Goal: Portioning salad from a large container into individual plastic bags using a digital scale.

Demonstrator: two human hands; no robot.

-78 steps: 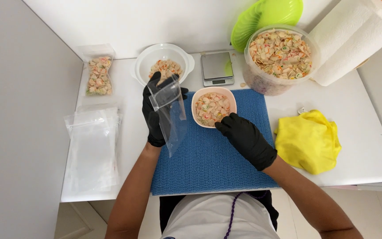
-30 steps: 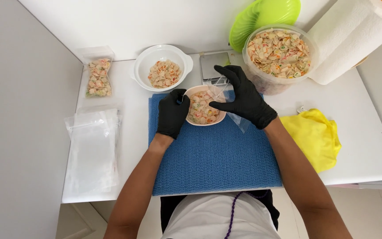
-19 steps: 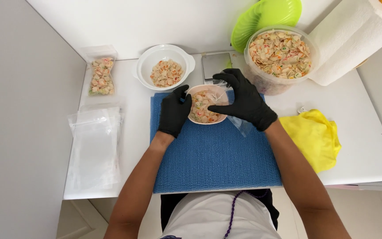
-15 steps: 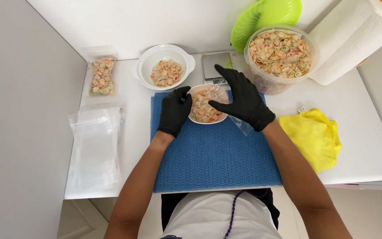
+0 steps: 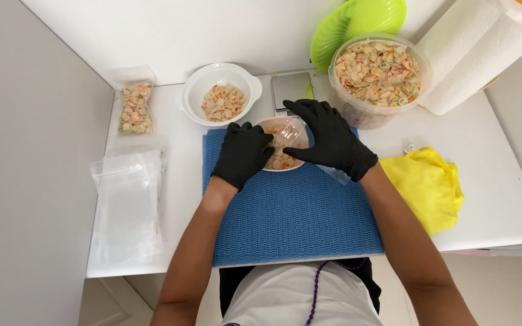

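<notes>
White counter (image 5: pixel 502 205) in a corner between a grey wall (image 5: pixel 25 151) on the left and a white wall (image 5: pixel 170 30) behind.

A blue mat (image 5: pixel 291 217) lies in the middle, a stack of clear bags (image 5: pixel 128 205) to its left, a yellow cloth (image 5: pixel 430 187) to its right, a paper towel roll (image 5: pixel 472 54) and a pasta tub (image 5: pixel 379 72) at the back. On the mat's far edge, the left hand (image 5: pixel 243 154) and right hand (image 5: pixel 330 139), in black gloves, close together on a clear bag (image 5: pixel 291 133) over a small bowl (image 5: pixel 282 163).

White table (image 5: pixel 502 205): blue mat (image 5: pixel 297 223) (centre), yellow cloth (image 5: pixel 427 187).
</notes>
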